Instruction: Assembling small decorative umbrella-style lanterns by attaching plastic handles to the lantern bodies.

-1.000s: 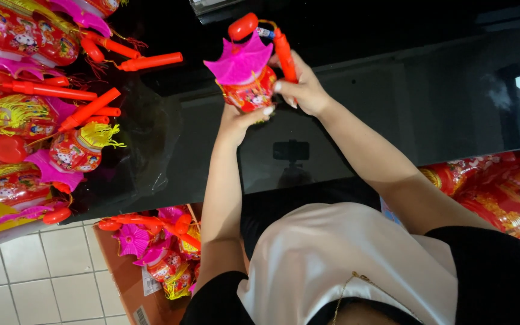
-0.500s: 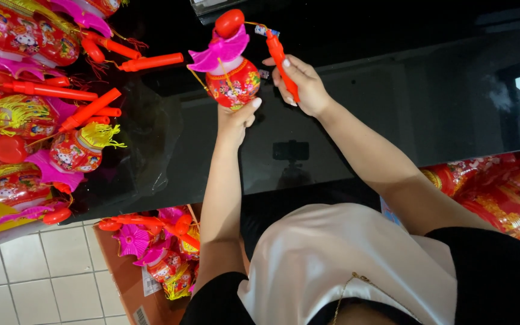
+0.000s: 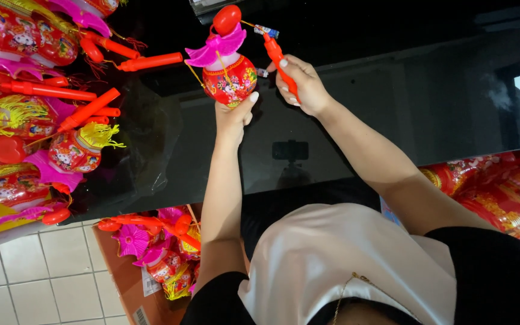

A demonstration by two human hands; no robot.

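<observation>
L hand point(image 3: 234, 114) gripped red lantern point(image 3: 230, 78) from below over black counter point(image 3: 392, 90), R hand point(image 3: 299, 84) held its orange stick point(image 3: 278, 57) just beside, stick angled toward lantern top.

We see a red lantern point(image 3: 230, 81) with a flowered pattern and a pink frill, on an orange-red stick point(image 3: 279, 57). The table point(image 3: 392, 108) is glossy black; the floor tiles point(image 3: 25, 283) are pale grey.
</observation>
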